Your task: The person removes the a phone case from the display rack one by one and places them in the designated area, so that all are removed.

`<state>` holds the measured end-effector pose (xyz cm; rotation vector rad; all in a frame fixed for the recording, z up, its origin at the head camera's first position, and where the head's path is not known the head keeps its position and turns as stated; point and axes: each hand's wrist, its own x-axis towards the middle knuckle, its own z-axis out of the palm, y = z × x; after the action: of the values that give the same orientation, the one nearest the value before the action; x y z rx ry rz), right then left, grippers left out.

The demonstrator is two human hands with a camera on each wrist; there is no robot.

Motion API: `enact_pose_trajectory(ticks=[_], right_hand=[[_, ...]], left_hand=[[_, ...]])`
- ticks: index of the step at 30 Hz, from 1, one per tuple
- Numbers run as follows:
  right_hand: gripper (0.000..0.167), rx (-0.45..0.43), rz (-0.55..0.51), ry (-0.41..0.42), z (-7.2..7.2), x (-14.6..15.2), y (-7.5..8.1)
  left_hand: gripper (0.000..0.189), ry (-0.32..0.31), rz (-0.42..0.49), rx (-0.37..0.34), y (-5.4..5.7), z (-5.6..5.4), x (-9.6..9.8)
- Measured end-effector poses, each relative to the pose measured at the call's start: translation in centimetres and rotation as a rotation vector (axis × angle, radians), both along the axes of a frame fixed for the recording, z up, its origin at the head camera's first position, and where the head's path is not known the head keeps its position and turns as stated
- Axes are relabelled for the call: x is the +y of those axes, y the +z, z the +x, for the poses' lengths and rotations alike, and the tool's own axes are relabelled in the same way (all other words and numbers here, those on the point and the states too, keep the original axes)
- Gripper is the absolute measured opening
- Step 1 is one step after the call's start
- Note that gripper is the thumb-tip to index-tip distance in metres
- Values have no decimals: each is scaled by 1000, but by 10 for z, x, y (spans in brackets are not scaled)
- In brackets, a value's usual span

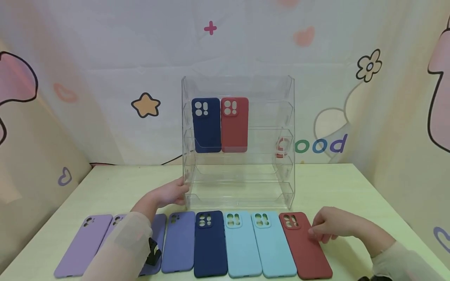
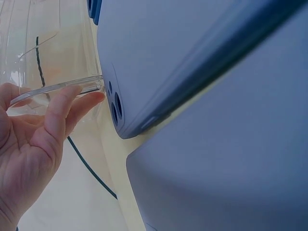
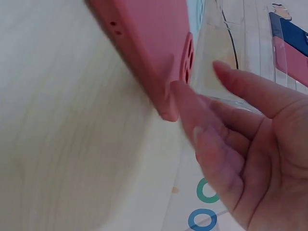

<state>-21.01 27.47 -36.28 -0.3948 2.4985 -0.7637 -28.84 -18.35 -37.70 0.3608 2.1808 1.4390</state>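
Observation:
A clear acrylic rack point(image 1: 239, 201) with stepped tiers stands at the middle of the table. My left hand point(image 1: 172, 192) grips its lower left side; in the left wrist view, fingers and thumb point(image 2: 36, 137) lie on both sides of the transparent panel point(image 2: 57, 86). At the right end of a row of phone cases lies a red phone case point(image 1: 305, 246). My right hand point(image 1: 339, 224) is at its upper right edge. In the right wrist view, the fingertips of this hand point(image 3: 250, 149) meet the red case's point(image 3: 154, 33) corner, the thumb spread apart from it.
A navy case point(image 1: 207, 128) and another red case point(image 1: 234, 128) stand side by side in the rack. Along the table front lie purple cases point(image 1: 84, 246), a navy case point(image 1: 211, 249) and two light-blue cases point(image 1: 243, 249), partly behind my left sleeve point(image 1: 121, 249). A printed curtain point(image 1: 246, 47) hangs behind.

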Motion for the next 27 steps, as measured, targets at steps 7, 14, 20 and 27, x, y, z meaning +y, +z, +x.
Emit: enact_pose_trajectory(ticks=[7,14,20,27], right_hand=[[28,153,-145,80,-20,-20,14],[37,297,-221,113,-46,-55,50],[36,345,-297,84,-72,-82,81],[38,341,-339,92,-85,-95,92]], left_hand=[[64,24,0,-12,2,1,1],[64,9,0,-11,2,2,1],[63,10,4,-3,1,2,1],[62,-9,20,-4,-1,1,0]])
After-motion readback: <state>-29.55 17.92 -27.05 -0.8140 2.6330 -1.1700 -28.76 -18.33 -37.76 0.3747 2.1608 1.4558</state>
